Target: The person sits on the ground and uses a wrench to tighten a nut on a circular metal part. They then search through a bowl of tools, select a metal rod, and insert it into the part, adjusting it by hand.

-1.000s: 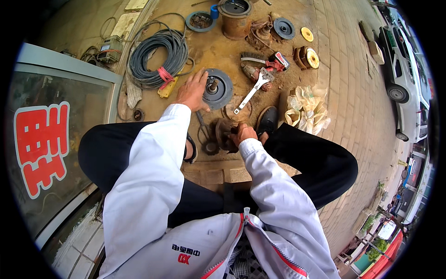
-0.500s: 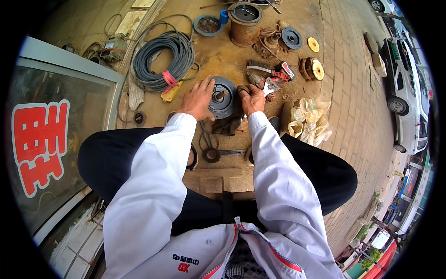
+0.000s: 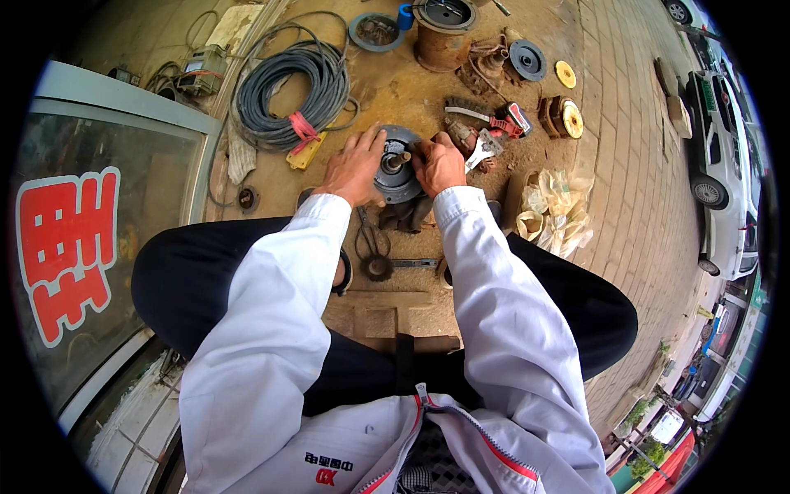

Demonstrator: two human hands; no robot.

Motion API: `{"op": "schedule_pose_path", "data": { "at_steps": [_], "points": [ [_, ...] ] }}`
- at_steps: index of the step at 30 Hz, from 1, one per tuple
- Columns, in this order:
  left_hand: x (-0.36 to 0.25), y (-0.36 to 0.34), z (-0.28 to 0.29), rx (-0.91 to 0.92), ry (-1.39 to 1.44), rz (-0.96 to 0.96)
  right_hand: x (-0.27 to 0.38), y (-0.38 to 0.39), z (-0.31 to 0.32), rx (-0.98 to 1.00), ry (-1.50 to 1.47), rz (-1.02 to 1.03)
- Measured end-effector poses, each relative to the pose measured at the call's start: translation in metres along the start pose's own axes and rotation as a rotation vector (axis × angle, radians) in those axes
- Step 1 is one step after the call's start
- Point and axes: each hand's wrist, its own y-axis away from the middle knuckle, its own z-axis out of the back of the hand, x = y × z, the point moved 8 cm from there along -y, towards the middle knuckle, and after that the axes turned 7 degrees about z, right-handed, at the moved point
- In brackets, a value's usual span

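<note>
The left hand (image 3: 352,169) was partly open, its fingers and thumb spread along the left rim of a grey wheel (image 3: 399,188) and holding it there. The right hand (image 3: 440,167) was on the wheel's right side, its fingers bent in close to the metal; whether they gripped something small underneath, I could not tell. The wheel lay on the floor directly between the hands, with a short shaft (image 3: 398,160) standing out of its middle.

Just below the wheel, on the near side of the hands, was a dark brown piece (image 3: 405,216), partly hidden, its kind unclear. Nearer the person than the left hand were scissors (image 3: 372,239), a round toothed piece (image 3: 378,267) and a flat metal bar (image 3: 414,263).

Beyond the left hand, a coil of dark cable (image 3: 253,97) was bound with a red tie (image 3: 304,129). To the right of the right hand were a wrench (image 3: 483,150), a brush (image 3: 467,107) and a red tool (image 3: 513,122), with a crumpled plastic bag (image 3: 555,212) farther right and nearer the person. Well beyond both hands were a rusty drum (image 3: 442,53) and a blue-grey dish (image 3: 376,31).
</note>
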Motion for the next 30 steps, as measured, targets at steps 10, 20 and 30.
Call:
{"op": "schedule_pose_path", "data": {
  "at_steps": [10,20,30],
  "points": [
    [0.001,-0.001,-0.003,0.002,-0.029,0.0,0.029,0.1,-0.032,-0.088,0.074,-0.073],
    [-0.008,0.017,-0.019,-0.11,-0.005,0.291,0.023,0.1,-0.044,0.006,0.234,-0.089],
    [0.007,0.005,-0.013,-0.077,-0.052,0.049,-0.005,0.056,-0.025,0.213,0.312,-0.051]
  ]
}}
